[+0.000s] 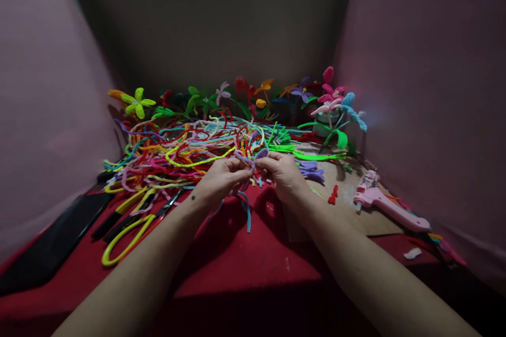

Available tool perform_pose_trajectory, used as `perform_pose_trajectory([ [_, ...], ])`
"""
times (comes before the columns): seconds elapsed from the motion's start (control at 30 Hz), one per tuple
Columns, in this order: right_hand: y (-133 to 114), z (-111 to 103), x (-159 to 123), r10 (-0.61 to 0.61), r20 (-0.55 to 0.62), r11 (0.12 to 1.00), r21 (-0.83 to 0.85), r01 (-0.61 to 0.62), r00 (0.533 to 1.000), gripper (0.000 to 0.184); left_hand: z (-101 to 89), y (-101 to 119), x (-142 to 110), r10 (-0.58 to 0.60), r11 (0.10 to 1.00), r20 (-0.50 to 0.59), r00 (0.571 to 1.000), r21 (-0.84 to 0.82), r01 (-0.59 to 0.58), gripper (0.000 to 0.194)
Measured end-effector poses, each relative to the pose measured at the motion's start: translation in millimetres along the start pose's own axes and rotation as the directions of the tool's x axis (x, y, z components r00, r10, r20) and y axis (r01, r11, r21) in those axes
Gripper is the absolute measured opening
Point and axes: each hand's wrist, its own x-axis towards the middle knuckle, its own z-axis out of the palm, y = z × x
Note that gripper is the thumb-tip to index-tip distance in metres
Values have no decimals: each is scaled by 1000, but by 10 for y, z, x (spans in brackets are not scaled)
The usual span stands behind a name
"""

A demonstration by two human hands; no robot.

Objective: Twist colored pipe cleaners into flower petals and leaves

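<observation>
Both hands meet over the near edge of a heap of pipe cleaners (pixel 197 150). My left hand (pixel 227 179) is closed in a pinch on a purple pipe cleaner (pixel 244 158). Opposite it, my right hand (pixel 282 171) pinches the same purple piece, which has a rounded purple loop (pixel 261 154) at its top. The fingertips partly hide where the piece is gripped. Below the left hand a blue pipe cleaner (pixel 248 213) hangs or lies over the red cloth. Several purple petal shapes (pixel 312 171) lie just right of my right hand.
Yellow-handled scissors (pixel 130 237) and pliers (pixel 122 210) lie at left beside a black flat object (pixel 55 237). A pink glue gun (pixel 389 205) rests on a brown board (pixel 348 221) at right. Pipe-cleaner flowers (pixel 138 102) line the back. Pink cloth walls (pixel 427 89) flank the red-covered table (pixel 245 268).
</observation>
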Motion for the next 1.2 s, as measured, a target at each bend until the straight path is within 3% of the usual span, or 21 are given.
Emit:
perform_pose_trajectory([
  [0.2,41,-11,15,-4,102,996,-86,13,995,10,1,-6,-19,125,985,-115,985,-107,-138,21],
  [0.37,43,-28,8,-3,170,950,-308,56,985,14,3,37,-22,91,993,-143,986,-56,-100,24],
  [0.47,66,-27,7,-39,150,899,-425,100,988,16,35,25,-21,121,992,-200,972,49,-114,23],
  [0.53,89,-17,7,-65,124,881,-459,115,990,16,68,-13,-29,236,962,-270,934,204,-184,21],
  [0.6,105,-4,3,-74,107,892,-438,114,991,16,91,-71,-42,418,868,-285,862,407,-286,19],
  [0.7,110,10,-4,-89,99,937,-329,117,991,17,86,-158,-50,663,583,-89,743,684,-439,15],
  [0.77,105,11,-4,-103,97,960,-249,124,990,18,61,-186,-42,722,384,77,688,782,-491,17],
  [0.83,97,5,2,-104,94,974,-193,120,990,19,33,-171,-27,734,290,149,662,813,-505,18],
  [0.87,91,3,5,-102,90,976,-182,117,991,19,19,-148,-20,737,307,141,661,802,-512,17],
  [0.93,77,4,6,-119,73,974,-187,130,990,16,-8,-83,-12,711,475,43,702,706,-525,15],
  [1.0,61,14,-4,-165,69,963,-205,176,984,14,-39,-24,-8,576,741,-96,811,479,-470,15],
  [1.07,49,29,-23,-229,88,940,-239,244,969,12,-79,1,1,350,928,-129,928,186,-324,17],
  [1.13,43,39,-46,-299,107,895,-312,318,948,11,-118,-15,18,167,986,-57,984,-18,-168,20],
  [1.2,43,42,-68,-369,123,827,-408,386,921,10,-147,-49,38,79,991,10,997,-106,-78,21],
])
